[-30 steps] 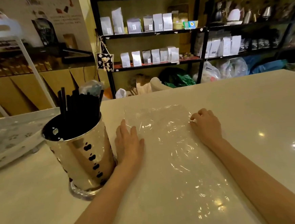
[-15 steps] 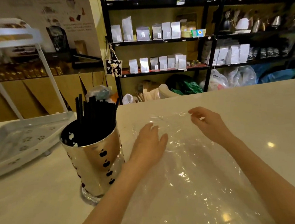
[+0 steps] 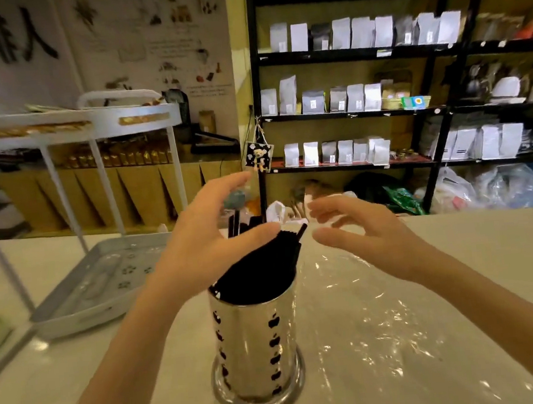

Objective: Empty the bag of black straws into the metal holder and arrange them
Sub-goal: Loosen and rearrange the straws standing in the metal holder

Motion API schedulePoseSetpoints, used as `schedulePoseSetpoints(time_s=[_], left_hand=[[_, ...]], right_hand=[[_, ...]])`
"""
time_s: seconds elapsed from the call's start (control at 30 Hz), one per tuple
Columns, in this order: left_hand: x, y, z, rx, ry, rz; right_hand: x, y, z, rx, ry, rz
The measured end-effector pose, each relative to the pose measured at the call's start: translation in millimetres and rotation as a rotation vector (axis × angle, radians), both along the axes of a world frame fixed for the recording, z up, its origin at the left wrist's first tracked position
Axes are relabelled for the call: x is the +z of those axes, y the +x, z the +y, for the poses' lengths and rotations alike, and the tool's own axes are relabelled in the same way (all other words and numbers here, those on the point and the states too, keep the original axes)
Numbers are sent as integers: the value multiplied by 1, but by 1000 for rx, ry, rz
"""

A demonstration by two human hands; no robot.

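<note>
At the far left a white tiered rack stands on the pale tabletop, its lower white tray resting beside the work area. Next comes the left hand, raised above the metal holder with its forearm rising from the lower left. Its palm faces right, the fingers curl loosely upward and the thumb presses against the upper part of the black straws; whether it truly grips them or only touches them cannot be told.

The holder stands upright near the centre of the tabletop, a shiny cylinder with apple-shaped cutouts on a wider round base. The straws fill it as a dense bundle, long axes leaning up and to the right, tips past the rim, while a few behind the thumb stand nearly vertical.

To the right, the right hand hovers just beside the straw tips, spread open and empty, fingers pointing left toward the bundle, blurred by motion. Beneath its forearm the clear plastic bag lies flat and crinkled on the tabletop, touching the holder's base.
</note>
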State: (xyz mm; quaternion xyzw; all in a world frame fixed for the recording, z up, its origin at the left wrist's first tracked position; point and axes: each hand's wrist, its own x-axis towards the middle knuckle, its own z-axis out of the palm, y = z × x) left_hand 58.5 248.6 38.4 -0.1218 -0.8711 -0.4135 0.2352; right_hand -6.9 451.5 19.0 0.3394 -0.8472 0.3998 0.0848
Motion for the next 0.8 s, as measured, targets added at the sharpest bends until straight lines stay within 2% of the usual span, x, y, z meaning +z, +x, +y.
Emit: schedulePoseSetpoints(time_s=[0.1, 0.23, 0.37, 0.5, 0.8], left_hand=[[-11, -7, -18, 26, -11, -221], [-25, -15, -29, -95, 17, -339], [-31, -23, -37, -223, -13, -353], [-29, -20, -40, -306, -26, -369], [-21, -4, -36, -360, -163, -225]], right_hand=[[-11, 2, -22, 109, -8, -280], [-18, 10, -49, 273, -186, -447], [-17, 15, -64, 303, -288, -462], [-17, 16, -74, 285, -252, -413], [-10, 29, -78, 214, -223, -270]])
